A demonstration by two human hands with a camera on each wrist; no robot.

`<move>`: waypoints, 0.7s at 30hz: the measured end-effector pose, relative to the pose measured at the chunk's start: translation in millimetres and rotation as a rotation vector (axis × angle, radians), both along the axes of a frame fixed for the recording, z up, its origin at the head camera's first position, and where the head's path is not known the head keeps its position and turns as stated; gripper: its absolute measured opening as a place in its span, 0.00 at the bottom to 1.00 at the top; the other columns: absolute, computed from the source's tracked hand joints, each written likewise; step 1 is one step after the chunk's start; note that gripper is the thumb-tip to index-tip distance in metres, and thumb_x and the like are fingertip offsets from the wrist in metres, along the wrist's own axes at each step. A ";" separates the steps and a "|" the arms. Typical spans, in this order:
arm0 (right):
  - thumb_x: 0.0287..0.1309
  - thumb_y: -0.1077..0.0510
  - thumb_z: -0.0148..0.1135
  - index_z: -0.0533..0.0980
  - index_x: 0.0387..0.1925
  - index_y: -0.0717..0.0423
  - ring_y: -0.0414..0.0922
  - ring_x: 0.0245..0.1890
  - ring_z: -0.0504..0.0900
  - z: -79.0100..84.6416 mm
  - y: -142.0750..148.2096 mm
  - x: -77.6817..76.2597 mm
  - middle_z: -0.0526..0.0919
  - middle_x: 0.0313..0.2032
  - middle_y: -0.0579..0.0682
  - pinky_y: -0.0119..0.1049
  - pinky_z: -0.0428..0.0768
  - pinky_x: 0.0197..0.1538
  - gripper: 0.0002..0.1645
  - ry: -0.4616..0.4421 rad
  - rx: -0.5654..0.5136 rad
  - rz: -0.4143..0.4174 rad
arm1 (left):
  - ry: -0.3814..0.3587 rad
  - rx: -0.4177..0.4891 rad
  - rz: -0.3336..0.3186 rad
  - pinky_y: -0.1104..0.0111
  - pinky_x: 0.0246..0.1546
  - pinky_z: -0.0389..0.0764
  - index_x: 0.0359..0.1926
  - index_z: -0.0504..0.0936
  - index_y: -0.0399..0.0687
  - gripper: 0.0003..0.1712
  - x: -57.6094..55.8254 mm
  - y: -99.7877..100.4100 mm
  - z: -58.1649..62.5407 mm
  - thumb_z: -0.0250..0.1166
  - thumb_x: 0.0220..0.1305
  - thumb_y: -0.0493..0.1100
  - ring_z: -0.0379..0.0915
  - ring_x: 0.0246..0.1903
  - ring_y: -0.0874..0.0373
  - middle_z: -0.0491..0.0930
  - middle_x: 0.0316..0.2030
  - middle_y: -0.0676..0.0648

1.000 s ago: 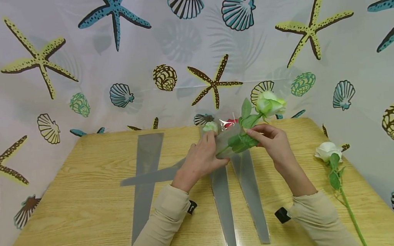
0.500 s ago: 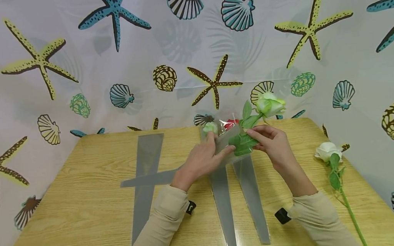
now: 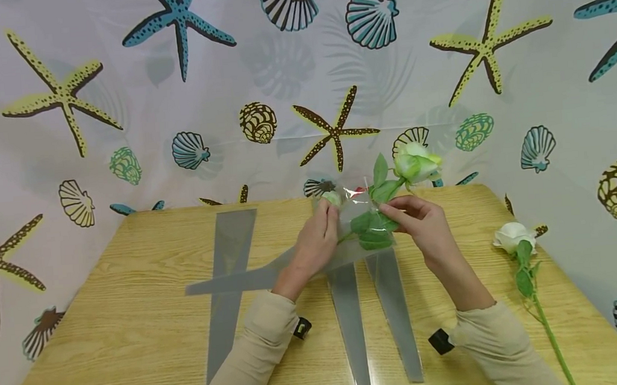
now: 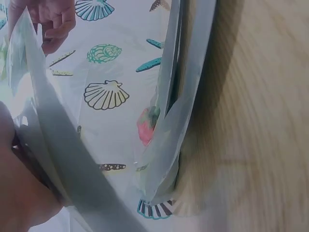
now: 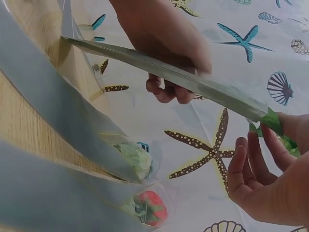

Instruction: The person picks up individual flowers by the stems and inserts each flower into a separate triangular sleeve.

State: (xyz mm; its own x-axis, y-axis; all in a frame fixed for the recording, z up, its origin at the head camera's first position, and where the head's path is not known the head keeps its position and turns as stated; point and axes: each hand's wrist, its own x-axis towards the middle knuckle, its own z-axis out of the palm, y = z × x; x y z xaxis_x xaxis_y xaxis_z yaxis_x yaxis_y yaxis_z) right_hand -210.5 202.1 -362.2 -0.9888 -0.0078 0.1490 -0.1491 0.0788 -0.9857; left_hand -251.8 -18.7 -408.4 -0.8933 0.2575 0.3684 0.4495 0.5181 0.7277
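In the head view my left hand (image 3: pixel 312 243) grips a long tapered flower sleeve (image 3: pixel 261 277) at its wide part. The sleeve is tilted, its narrow tail reaching left. A pale green-white rose (image 3: pixel 417 163) has its lower leaves inside the sleeve, while the bloom and upper leaves stick out at the upper right. My right hand (image 3: pixel 420 223) pinches at the sleeve's mouth, by the leaves. In the right wrist view, fingertips (image 5: pixel 265 129) of that hand touch green leaf at the sleeve's end. The left wrist view shows the sleeve (image 4: pixel 72 150) edge-on beside my left hand (image 4: pixel 24 193).
Two filled sleeves lie below the hands, one (image 3: pixel 349 322) with a pale green rose (image 3: pixel 332 198), another (image 3: pixel 395 312) with a red rose (image 3: pixel 359 189). A flat grey sleeve (image 3: pixel 229 241) lies left on the wooden table (image 3: pixel 118 328). A loose white rose (image 3: pixel 513 237) lies right.
The rose and right hand have shifted slightly left, and the clear sleeve edge now covers the lower leaves. My left thumb, stretched out half a second ago, has drawn back against the sleeve.
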 end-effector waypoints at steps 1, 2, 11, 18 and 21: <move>0.72 0.55 0.67 0.86 0.37 0.39 0.32 0.38 0.83 -0.5 -0.4 0.0 0.86 0.36 0.30 0.27 0.84 0.45 0.06 0.000 0.013 0.003 | 0.005 0.026 0.004 0.67 0.25 0.60 0.41 0.66 0.46 0.19 0.4 0.6 -0.1 0.37 0.88 0.52 0.56 0.22 0.58 0.62 0.25 0.50; 0.72 0.55 0.67 0.86 0.37 0.39 0.32 0.38 0.83 -1.0 -0.8 0.0 0.86 0.36 0.30 0.27 0.84 0.46 0.07 -0.001 0.024 0.006 | 0.014 0.042 0.012 0.68 0.25 0.60 0.41 0.66 0.46 0.19 1.1 1.3 -0.2 0.38 0.88 0.51 0.56 0.21 0.58 0.62 0.24 0.51; 0.72 0.54 0.67 0.85 0.37 0.38 0.33 0.38 0.81 -0.8 -3.9 2.2 0.84 0.38 0.30 0.29 0.81 0.47 0.06 -0.002 0.083 0.032 | 0.073 0.092 0.131 0.67 0.24 0.61 0.42 0.69 0.44 0.18 2.4 7.7 2.3 0.40 0.87 0.49 0.61 0.22 0.56 0.63 0.23 0.51; 0.72 0.50 0.68 0.84 0.44 0.57 0.37 0.43 0.78 -0.3 -3.8 3.1 0.83 0.37 0.32 0.32 0.76 0.52 0.13 -0.029 0.225 0.082 | 0.090 0.113 0.124 0.67 0.24 0.60 0.43 0.69 0.43 0.17 4.7 9.6 3.7 0.41 0.87 0.49 0.57 0.22 0.57 0.62 0.24 0.51; 0.72 0.49 0.67 0.83 0.45 0.62 0.38 0.44 0.78 0.3 -3.5 3.0 0.83 0.36 0.32 0.33 0.75 0.54 0.17 -0.032 0.260 0.100 | 0.098 0.113 0.123 0.67 0.24 0.60 0.44 0.69 0.43 0.17 4.8 10.6 2.7 0.40 0.88 0.49 0.57 0.22 0.58 0.63 0.24 0.51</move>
